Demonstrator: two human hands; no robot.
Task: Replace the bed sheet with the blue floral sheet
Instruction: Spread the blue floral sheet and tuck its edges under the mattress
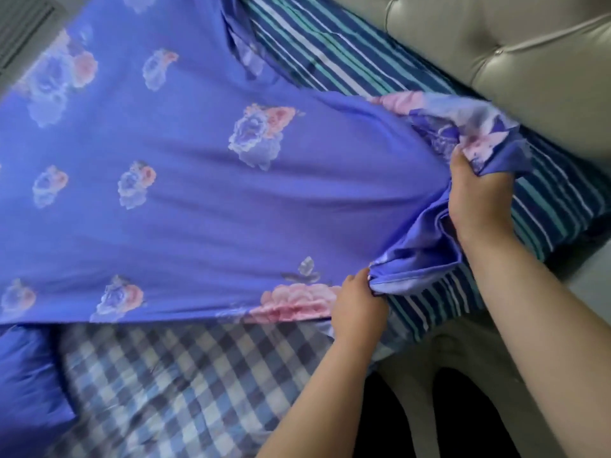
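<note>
Left hand (358, 300) and right hand (476, 196) both clench the bunched corner of the floral sheet (198, 193). Striped sheet (330, 54) shows at the bed's headboard (496, 54) edge.

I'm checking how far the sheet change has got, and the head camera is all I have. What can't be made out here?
- Mattress corner: hidden under the striped blue, teal and white sheet and bunched blue floral sheet.
- Fingers of the left hand and right hand: buried in gathered fabric.
- Floral sheet's far and left sides: cut off by the frame edges.
- Blue-and-white checked cloth: motion-blurred, so what it is stays unclear.
</note>
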